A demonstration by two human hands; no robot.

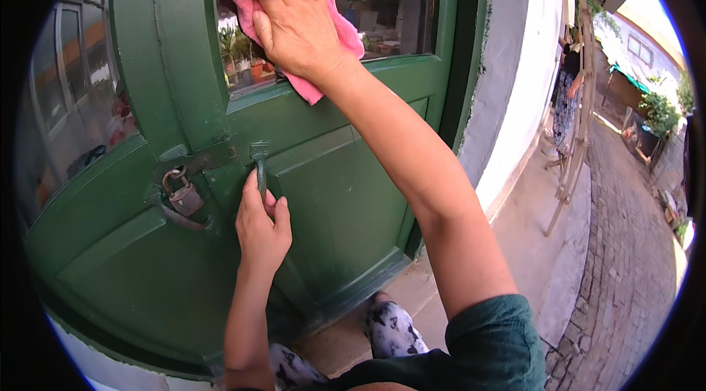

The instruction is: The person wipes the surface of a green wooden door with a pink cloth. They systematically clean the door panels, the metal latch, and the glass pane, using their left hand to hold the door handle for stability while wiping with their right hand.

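Observation:
My right hand [302, 32] presses a pink cloth [350, 38] against the glass pane [380, 10] in the upper part of a green wooden door [342, 192]. The cloth's lower corner hangs over the bottom edge of the window frame. Lower and to the left, my left hand [265, 220] has its fingers curled around the green door handle [261, 170]. Left of that hand, a rusty padlock [186, 198] hangs at the hasp, above a curved metal handle [179, 219] on the neighbouring door leaf.
Another glass pane [71, 77] is at the far left. Right of the door is a grey and white wall [510, 71]. Wooden poles [579, 88] lean farther along, with a person [565, 99] in patterned trousers behind them. A brick path [623, 236] runs beside a concrete step [540, 247].

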